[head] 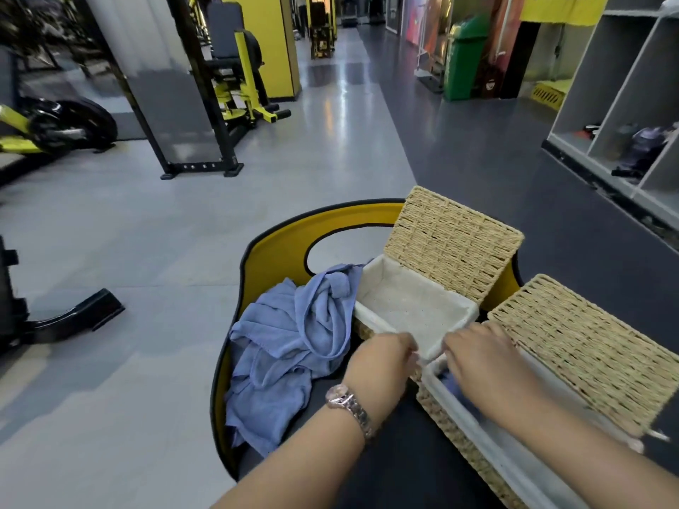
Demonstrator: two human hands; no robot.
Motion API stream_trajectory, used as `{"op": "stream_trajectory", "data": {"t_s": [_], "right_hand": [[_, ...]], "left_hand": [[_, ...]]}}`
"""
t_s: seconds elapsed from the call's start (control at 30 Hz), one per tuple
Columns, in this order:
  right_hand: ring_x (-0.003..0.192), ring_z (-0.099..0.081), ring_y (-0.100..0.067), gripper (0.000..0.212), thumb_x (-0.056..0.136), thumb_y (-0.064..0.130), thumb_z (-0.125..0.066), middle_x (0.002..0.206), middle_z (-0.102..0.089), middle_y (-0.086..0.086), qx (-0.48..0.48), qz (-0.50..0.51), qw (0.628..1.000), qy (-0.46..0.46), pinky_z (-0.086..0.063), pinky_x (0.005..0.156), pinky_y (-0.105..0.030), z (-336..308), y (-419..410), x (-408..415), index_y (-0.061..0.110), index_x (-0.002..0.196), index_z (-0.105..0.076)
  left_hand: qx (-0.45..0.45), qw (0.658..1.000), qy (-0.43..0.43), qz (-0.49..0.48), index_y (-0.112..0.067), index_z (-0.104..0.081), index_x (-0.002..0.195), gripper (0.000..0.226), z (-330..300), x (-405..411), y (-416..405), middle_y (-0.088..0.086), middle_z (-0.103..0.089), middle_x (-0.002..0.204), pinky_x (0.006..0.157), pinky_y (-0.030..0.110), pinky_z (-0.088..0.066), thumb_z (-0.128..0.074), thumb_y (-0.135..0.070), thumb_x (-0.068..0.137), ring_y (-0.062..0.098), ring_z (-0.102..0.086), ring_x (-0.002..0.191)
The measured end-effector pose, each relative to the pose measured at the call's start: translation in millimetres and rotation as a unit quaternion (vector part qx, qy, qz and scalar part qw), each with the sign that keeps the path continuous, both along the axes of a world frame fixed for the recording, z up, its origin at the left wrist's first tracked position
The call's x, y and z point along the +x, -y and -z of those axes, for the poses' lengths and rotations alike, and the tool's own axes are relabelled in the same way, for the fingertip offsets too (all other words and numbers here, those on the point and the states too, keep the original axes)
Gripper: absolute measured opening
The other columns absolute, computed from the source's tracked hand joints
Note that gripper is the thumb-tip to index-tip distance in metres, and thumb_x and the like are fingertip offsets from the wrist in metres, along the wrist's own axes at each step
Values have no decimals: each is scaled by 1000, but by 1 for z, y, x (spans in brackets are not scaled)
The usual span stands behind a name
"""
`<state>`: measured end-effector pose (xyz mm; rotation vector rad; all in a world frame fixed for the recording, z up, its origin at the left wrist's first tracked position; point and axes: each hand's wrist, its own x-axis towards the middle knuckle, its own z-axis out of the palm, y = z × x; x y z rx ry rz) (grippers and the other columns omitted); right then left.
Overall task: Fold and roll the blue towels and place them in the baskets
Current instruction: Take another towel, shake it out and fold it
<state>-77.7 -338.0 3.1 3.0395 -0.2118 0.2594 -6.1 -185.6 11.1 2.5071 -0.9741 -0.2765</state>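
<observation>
Inside near basket [474, 450] blue towel [453, 389] (partly hidden), far basket [415, 306] bare, fingers' grip unclear.

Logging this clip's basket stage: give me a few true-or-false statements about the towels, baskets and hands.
1. The far basket holds nothing. True.
2. Both basket lids are shut. False: both stand open.
3. The right hand reaches into the near basket, where blue cloth shows. True.
4. The loose towels are neatly rolled. False: they lie crumpled.
5. The watch is on the right wrist. False: on the left.
</observation>
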Motion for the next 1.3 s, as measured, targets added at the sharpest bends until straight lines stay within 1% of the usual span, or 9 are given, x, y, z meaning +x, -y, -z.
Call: {"op": "stream_trajectory", "data": {"t_s": [0.23, 0.37, 0.53, 0.6, 0.7, 0.87, 1.03, 1.17, 1.3], "right_hand": [[82, -58, -25, 17, 77, 3, -51, 80, -62, 0, 172, -99, 980, -9, -34, 70, -32, 16, -108, 58, 18, 77, -59], [92, -52, -21, 14, 84, 29, -63, 91, -58, 0, 215, -99, 971, 27, -39, 81, -33, 30, -153, 93, 19, 83, -53], [74, -55, -18, 27, 65, 26, -82, 71, -58, 3, 199, -25, 979, -21, -45, 69, -30, 42, -170, 122, 22, 65, -55], [68, -50, -13, 28, 80, 21, -70, 69, -50, 5, 241, -29, 970, -2, -38, 64, -23, 36, -168, 118, 23, 66, -46], [53, -35, -9, 31, 96, 19, -43, 63, -36, 6, 329, -37, 943, 27, -26, 48, -24, 20, -160, 96, 25, 70, -29], [54, -39, -8, 26, 87, 5, -47, 59, -42, 4, 420, -44, 903, 81, -30, 52, -23, -23, -140, 33, 29, 77, -43], [60, -44, 3, 25, 84, -6, -47, 64, -52, 4, 615, -66, 777, 116, -34, 57, -10, -73, -130, -22, 18, 79, -56], [64, -53, -1, 34, 84, -19, -40, 67, -61, 7, 694, -73, 713, 67, -39, 56, -12, -85, -120, -40, 11, 84, -56], [90, -63, -6, 58, 81, -8, -39, 100, -69, 5, 631, -24, 766, -120, -45, 78, -20, -45, -111, -41, 41, 109, -52]], "left_hand": [[33, 987, 25, -153, -21, -66, 91, 19, 12, 34, -122, -1, -71, 87, 71, 36, -52, -47, -23, 89, 20, -65, 83], [31, 982, 51, -181, -32, -64, 99, 20, 21, 45, -155, -10, -71, 96, 72, 29, -53, -47, -37, 90, 9, -64, 88], [38, 983, 28, -178, -35, -62, 104, 20, 28, 58, -171, -16, -70, 102, 78, 29, -53, -48, -34, 90, 6, -63, 93], [27, 983, 23, -181, -36, -59, 109, 22, 28, 62, -174, -13, -69, 103, 79, 32, -53, -47, -31, 91, 8, -64, 93], [8, 984, 12, -179, -32, -43, 129, 37, 23, 61, -173, -7, -68, 109, 75, 35, -54, -46, -28, 93, 15, -65, 90], [11, 994, 0, -113, -26, -10, 149, 77, 13, 37, -159, 0, -64, 98, 52, 26, -44, -57, -31, 88, 14, -58, 69], [20, 998, -35, -57, -35, -6, 147, 89, 17, 7, -144, 2, -63, 110, 66, 26, -46, -65, -42, 81, 19, -62, 94], [-67, 992, -101, -25, -35, -36, 131, 57, 25, -11, -134, -11, -63, 120, 84, 34, -53, -61, -45, 81, 9, -61, 104], [-90, 993, -53, -56, -30, -55, 99, 13, 26, -20, -130, -10, -68, 98, 77, 38, -52, -49, -31, 87, 7, -63, 89]]}}
